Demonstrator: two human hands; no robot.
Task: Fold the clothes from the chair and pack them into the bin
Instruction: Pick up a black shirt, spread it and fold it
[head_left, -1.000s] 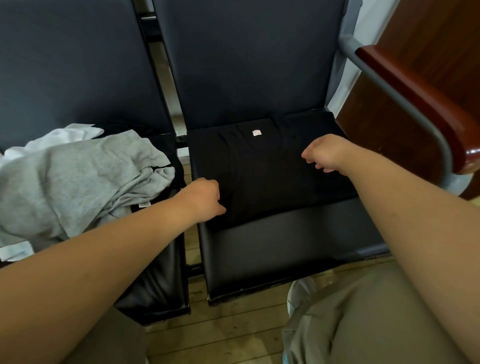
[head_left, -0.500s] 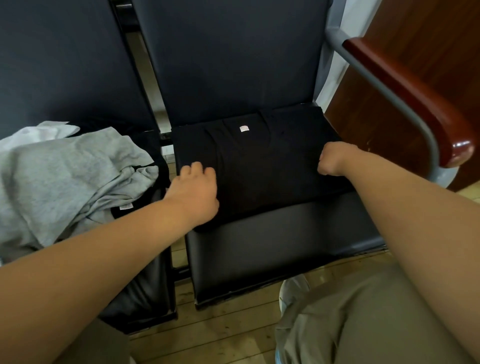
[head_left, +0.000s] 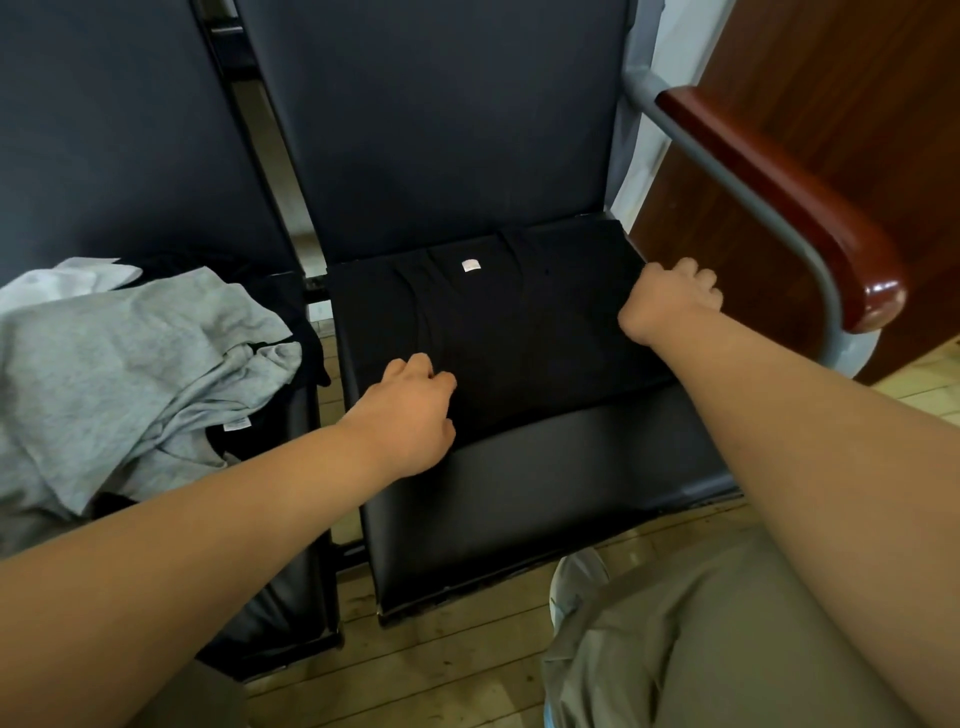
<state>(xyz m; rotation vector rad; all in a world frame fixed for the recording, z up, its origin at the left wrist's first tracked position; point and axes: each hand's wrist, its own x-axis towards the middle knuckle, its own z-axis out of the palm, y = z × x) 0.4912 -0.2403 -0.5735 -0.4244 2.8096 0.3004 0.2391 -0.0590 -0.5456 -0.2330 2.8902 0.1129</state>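
Black shirt (head_left: 519, 332): lay flat, already folded to a rectangle, on the back half of the right chair seat (head_left: 545, 483), white label (head_left: 471, 265) facing up.

Left hand (head_left: 410, 415): sat at the shirt's near-left corner, fingers (head_left: 418, 367) bent down onto the cloth (pinching or only pressing, could not tell; black on black).

Right hand (head_left: 670, 301): had slid from the shirt's middle out to its far-right edge within the last second; curled tight over that edge, gripping it. Both hands now at opposite edges, so judged set for one more fold or a lift toward the bin.

Grey clothes (head_left: 130, 364): stayed heaped and unfolded on the left chair seat (head_left: 285, 597), apart from the shirt.

Pale round rim (head_left: 576, 577) beside the knee (head_left: 701, 613): possibly the bin, mostly cut off. Tips of both hands hidden.
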